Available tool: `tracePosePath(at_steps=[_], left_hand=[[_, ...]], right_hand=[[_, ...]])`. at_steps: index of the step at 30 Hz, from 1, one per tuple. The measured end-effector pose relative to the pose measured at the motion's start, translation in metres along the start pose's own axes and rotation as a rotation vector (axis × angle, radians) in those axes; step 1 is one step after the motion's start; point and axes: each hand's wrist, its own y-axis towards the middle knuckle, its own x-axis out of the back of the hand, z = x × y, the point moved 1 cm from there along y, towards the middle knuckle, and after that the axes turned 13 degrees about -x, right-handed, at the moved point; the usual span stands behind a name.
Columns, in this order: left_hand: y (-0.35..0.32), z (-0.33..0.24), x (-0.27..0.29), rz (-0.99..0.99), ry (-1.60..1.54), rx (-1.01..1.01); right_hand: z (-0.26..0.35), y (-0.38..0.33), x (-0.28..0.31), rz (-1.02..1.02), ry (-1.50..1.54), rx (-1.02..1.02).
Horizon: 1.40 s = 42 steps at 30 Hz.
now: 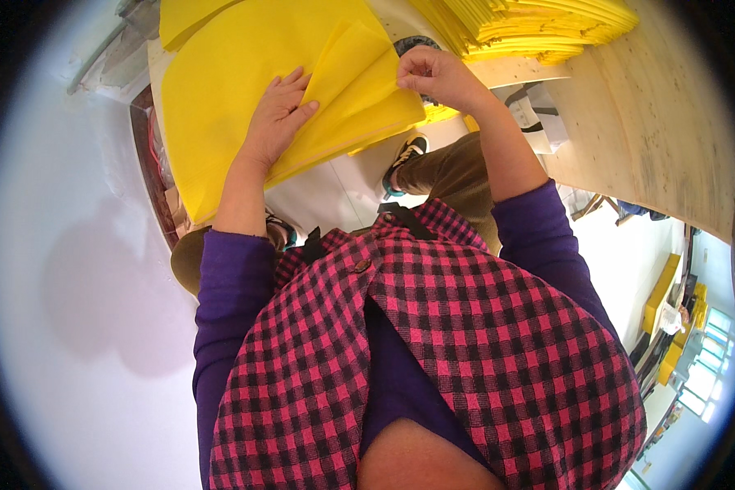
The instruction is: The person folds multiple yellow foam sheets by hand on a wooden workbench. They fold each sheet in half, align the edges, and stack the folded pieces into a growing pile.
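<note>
A stack of large yellow sheets (220,114), thin and cloth-like, lies in front of me. My left hand (276,122) rests on it with fingers spread, the thumb beside a raised fold (353,73) in the top sheet. At the right edge of that fold, my right hand (447,79) is closed in a pinch on the yellow sheet. Its fingertips partly cover the bit of edge between them.
Folded yellow pieces (539,28) are piled at the far right on a wooden board (645,122). A white wall (82,269) runs along the left. Below the stack, my shoe (408,155) and the pale floor (327,196) show.
</note>
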Motion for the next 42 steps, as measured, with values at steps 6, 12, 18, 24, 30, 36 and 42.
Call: tracePosePath(at_steps=[6,12,18,24,30,36,42], left_hand=[[0.0,0.003,-0.001,0.009,0.001,-0.008],[0.0,0.0,0.0,0.005,0.0,-0.004],[0.001,-0.001,0.0,0.019,0.005,0.019],[0.003,-0.004,0.003,0.025,-0.026,-0.005],[0.003,-0.003,0.002,0.009,-0.055,0.015],[0.0,0.003,0.001,-0.016,-0.079,0.016],[0.002,-0.001,0.002,-0.028,-0.116,0.005]], right_hand=[[0.01,0.004,-0.001,0.082,0.303,-0.13],[0.021,0.001,0.0,0.031,0.357,-0.169],[0.03,0.005,0.001,0.092,0.499,-0.26],[0.037,0.011,-0.001,0.124,0.679,-0.194],[0.045,0.025,-0.003,0.139,0.745,-0.176],[0.049,0.034,-0.008,0.137,0.885,-0.149],[0.044,0.043,-0.015,0.161,1.002,-0.106]])
